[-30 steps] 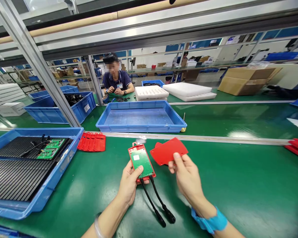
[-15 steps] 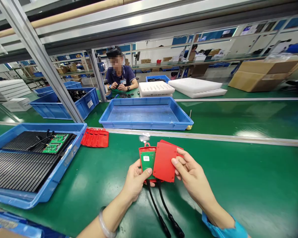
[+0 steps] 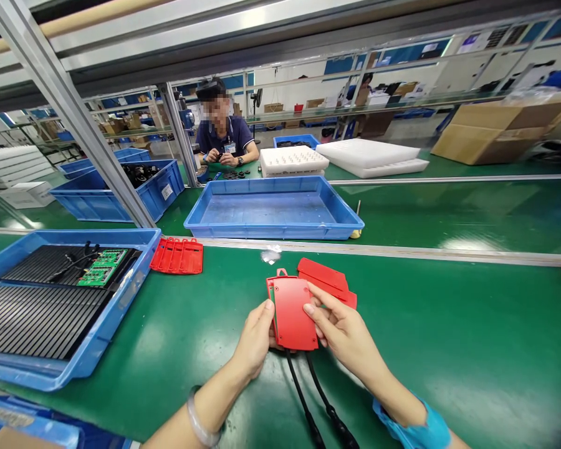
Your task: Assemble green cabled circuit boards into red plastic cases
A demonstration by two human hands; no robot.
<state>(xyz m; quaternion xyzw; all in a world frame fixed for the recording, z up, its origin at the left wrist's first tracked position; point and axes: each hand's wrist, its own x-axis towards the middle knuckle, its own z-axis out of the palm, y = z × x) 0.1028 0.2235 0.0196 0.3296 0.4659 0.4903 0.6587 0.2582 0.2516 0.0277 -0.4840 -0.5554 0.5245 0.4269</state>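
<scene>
Left hand (image 3: 254,342): gripping red case (image 3: 269,286) at its left edge; fingers beneath hidden. Right hand (image 3: 345,325): pinching red cover (image 3: 293,315) at its right edge. Cover: between both hands, over case, long axis pointing away; strip of green board (image 3: 275,321) bare toward left hand, remainder concealed. Black cables (image 3: 298,386): nearer than hands, ends cut off. Red pieces (image 3: 325,279): beyond right hand.

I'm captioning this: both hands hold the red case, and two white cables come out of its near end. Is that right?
Not quite: the head view shows two black cables coming out of the near end. The left hand and right hand do hold the red case.
</scene>
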